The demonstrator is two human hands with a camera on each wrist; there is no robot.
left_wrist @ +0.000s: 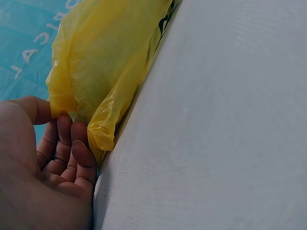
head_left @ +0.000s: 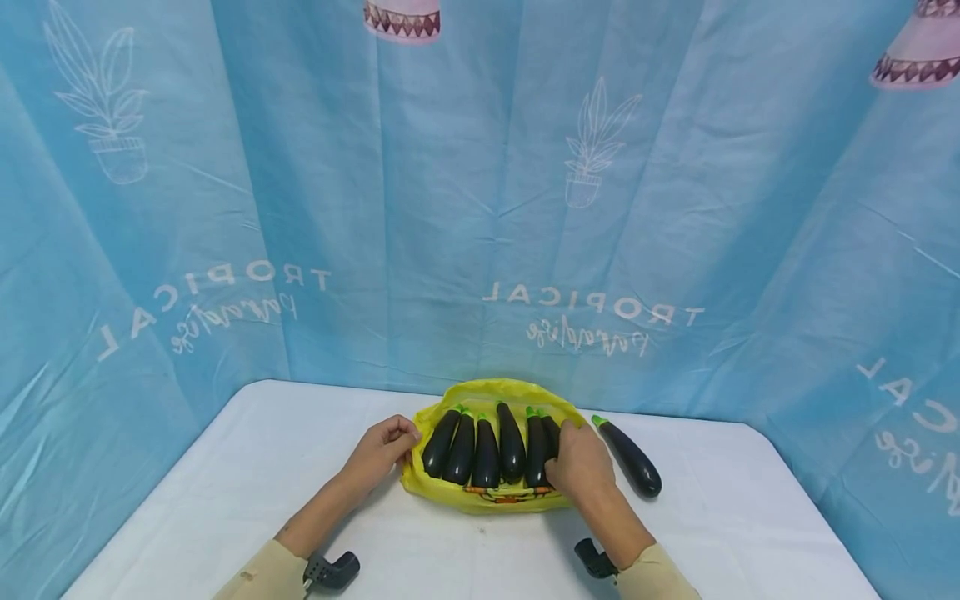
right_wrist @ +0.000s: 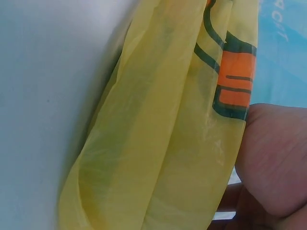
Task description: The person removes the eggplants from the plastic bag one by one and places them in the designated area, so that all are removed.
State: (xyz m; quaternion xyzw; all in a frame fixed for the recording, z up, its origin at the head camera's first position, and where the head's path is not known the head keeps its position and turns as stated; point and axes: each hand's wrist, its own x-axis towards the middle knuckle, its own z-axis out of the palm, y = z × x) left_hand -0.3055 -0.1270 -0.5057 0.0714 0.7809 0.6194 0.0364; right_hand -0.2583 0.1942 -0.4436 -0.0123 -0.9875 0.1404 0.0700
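A yellow plastic bag (head_left: 491, 500) lies on its side on the table, its mouth spread wide. Several dark eggplants (head_left: 486, 454) rest in a row inside it, green stems pointing away. At the bag's left edge my left hand (head_left: 386, 450) pinches the thin plastic between thumb and fingers, seen close in the left wrist view. My right hand (head_left: 583, 462) reaches over the right side of the opening and grips the rightmost eggplant (head_left: 551, 433), covering its lower part. In the right wrist view the bag wall (right_wrist: 163, 143) hides most of the fingers.
One loose eggplant (head_left: 633, 458) lies on the table to the right of the bag, close by my right hand. The white table (head_left: 480, 558) ends at a blue printed curtain (head_left: 465, 208) behind and on both sides. Black wrist devices (head_left: 333, 571) hang under both forearms.
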